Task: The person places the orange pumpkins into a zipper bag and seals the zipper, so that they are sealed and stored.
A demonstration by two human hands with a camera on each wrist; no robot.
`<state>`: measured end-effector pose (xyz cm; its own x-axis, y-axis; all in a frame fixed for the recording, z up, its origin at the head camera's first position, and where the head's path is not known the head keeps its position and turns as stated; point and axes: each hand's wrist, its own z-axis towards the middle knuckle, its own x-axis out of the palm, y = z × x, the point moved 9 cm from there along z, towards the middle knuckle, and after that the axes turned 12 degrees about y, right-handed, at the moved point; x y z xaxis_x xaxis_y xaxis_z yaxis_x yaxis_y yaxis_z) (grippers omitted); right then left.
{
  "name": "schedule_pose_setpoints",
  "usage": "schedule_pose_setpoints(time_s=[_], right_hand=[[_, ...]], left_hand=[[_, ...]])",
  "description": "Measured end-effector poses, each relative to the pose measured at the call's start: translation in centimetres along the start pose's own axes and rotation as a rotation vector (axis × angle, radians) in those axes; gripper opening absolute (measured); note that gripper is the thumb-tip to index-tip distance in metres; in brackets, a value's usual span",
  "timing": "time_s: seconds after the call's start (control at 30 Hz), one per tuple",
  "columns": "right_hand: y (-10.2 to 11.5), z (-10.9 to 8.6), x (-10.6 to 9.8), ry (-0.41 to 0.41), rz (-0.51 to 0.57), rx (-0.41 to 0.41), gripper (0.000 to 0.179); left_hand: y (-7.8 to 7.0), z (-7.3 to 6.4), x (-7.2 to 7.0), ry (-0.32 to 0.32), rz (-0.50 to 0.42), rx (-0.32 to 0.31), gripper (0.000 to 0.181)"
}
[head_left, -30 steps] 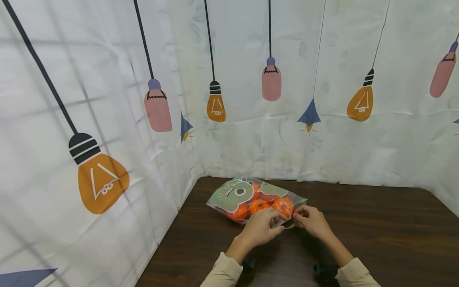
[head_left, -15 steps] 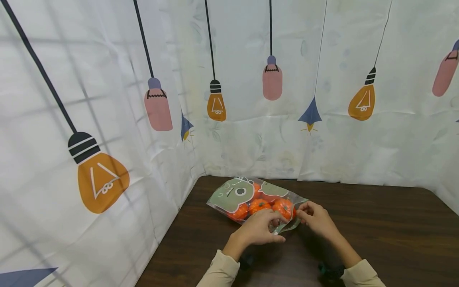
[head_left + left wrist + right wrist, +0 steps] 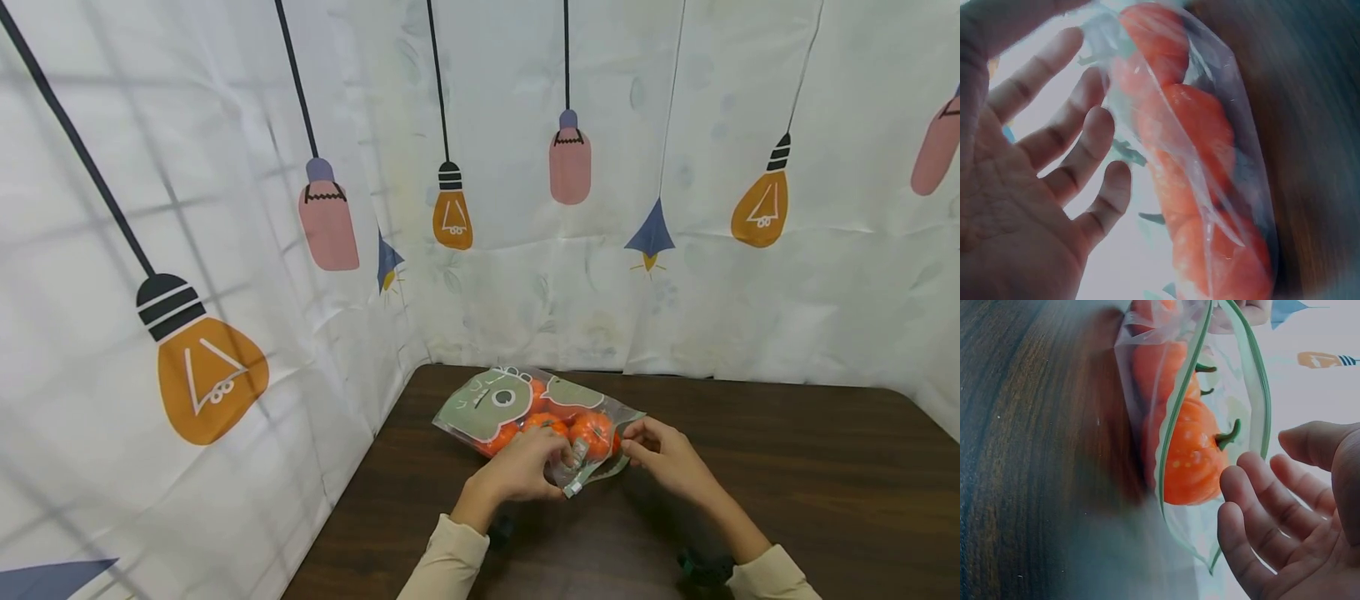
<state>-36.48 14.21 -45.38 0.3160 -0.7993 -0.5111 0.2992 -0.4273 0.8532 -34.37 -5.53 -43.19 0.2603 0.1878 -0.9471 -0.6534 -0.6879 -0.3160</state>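
A clear zip bag [image 3: 480,408] with a green cartoon face lies on the table, holding several orange toy pumpkins [image 3: 592,435]. In the right wrist view its green-edged mouth [image 3: 1180,403] gapes and a pumpkin [image 3: 1194,456] with a green stem shows inside. My left hand [image 3: 517,467] is at the near corner of the mouth, by a small pale slider [image 3: 573,487]. Its fingers [image 3: 1094,134] look bent and spread in the left wrist view; the thumb tip is out of frame. My right hand [image 3: 1297,531] is beside the mouth's other end, fingers loosely bent, nothing held.
The dark wooden table [image 3: 787,483] extends to the right of the bag. A white curtain [image 3: 517,308] printed with hanging lamps stands behind and to the left. A dark wrist strap [image 3: 705,567] sits on the right forearm.
My left hand has shifted left and slightly toward me, the slider corner moving likewise. My right hand has moved slightly right, and the bag's mouth has spread wider.
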Motion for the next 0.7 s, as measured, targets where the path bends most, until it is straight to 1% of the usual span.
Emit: schedule_pose_setpoints(time_s=[0.17,0.3,0.4,0.53,0.7], right_hand=[[0.4,-0.1,-0.1,0.009,0.001,-0.042,0.025],[1.0,-0.2,-0.1,0.021,-0.002,-0.068,0.023],[1.5,-0.2,0.0,0.035,-0.025,-0.093,0.021],[2.3,-0.2,0.5,0.057,-0.068,-0.141,0.017],[3.0,-0.1,1.3,0.096,-0.094,-0.193,0.013]], left_hand=[[0.2,0.1,-0.4,-0.063,-0.011,0.01,0.023],[-0.1,0.1,-0.8,-0.099,-0.009,0.039,0.015],[-0.4,0.1,-1.0,-0.119,-0.009,0.054,0.009],[-0.6,0.1,-1.2,-0.149,-0.01,0.052,0.005],[-1.0,0.1,-1.6,-0.217,0.004,0.057,0.005]])
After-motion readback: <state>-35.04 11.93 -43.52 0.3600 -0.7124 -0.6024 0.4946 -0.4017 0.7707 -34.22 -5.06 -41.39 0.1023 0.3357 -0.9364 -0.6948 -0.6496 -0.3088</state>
